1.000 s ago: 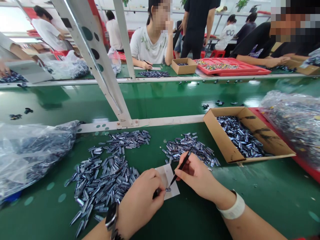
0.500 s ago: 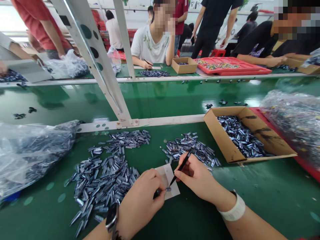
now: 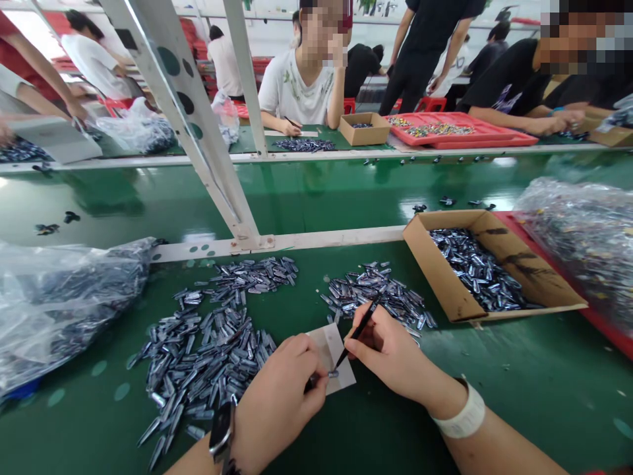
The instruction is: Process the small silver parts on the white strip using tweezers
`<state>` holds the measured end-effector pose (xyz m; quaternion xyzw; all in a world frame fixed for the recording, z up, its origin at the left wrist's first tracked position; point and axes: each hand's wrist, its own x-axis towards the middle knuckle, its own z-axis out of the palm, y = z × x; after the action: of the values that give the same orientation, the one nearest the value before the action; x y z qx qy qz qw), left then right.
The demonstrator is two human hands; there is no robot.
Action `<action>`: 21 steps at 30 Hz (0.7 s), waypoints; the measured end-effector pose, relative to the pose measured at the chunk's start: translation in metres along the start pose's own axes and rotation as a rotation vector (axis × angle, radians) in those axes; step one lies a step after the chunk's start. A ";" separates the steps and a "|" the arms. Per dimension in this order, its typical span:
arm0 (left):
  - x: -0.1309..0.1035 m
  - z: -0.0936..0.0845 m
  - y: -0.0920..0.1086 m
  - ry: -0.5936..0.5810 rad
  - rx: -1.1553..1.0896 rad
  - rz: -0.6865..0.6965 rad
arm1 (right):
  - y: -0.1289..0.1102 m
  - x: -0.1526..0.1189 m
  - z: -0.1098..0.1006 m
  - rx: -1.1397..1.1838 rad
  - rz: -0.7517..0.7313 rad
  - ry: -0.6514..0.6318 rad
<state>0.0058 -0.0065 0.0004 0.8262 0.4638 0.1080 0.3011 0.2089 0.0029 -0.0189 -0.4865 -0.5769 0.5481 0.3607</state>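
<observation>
My left hand (image 3: 287, 389) is closed, thumb and forefinger pinching a small shiny grey-blue plastic piece (image 3: 333, 374) over a white paper sheet (image 3: 341, 382). The fingers cover most of that piece. In my right hand (image 3: 390, 349) is a pair of slim black tweezers (image 3: 363, 328), pointed down, the tip at or just above the piece; whether it touches I cannot tell. A large pile of similar pieces (image 3: 208, 356) lies left of my left hand, and a smaller pile (image 3: 376, 290) lies just beyond my right hand.
A cardboard box (image 3: 445, 290) of shiny pieces stands at right, beside a clear bag (image 3: 583, 244) on a red tray. Another filled plastic bag (image 3: 69, 297) lies at left. A white metal post (image 3: 198, 132) rises before the green belt (image 3: 316, 191). Several people sit across it.
My hands, the tweezers and the piece hold almost the same position. Small dark parts on the green belt have shifted right. Beyond it, a person in red has moved left.
</observation>
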 end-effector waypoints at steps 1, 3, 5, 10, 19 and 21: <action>0.000 0.000 -0.001 0.004 0.002 0.013 | 0.001 0.000 0.000 -0.005 -0.011 -0.005; -0.001 0.001 -0.002 0.015 -0.004 0.050 | 0.002 0.000 0.000 -0.012 -0.031 -0.013; -0.001 0.001 -0.004 0.019 -0.014 0.090 | 0.003 -0.001 -0.001 -0.014 -0.049 -0.019; 0.000 -0.001 -0.005 -0.006 0.010 0.153 | 0.001 -0.001 -0.004 0.013 -0.094 -0.049; 0.000 -0.009 -0.004 0.096 -0.007 0.109 | 0.000 -0.001 -0.003 0.047 -0.117 0.092; 0.003 -0.018 -0.016 0.202 0.063 0.048 | 0.000 0.003 -0.007 0.070 -0.131 0.294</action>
<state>-0.0121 0.0093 0.0054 0.8311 0.4749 0.1832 0.2241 0.2151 0.0079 -0.0183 -0.5101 -0.5290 0.4661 0.4927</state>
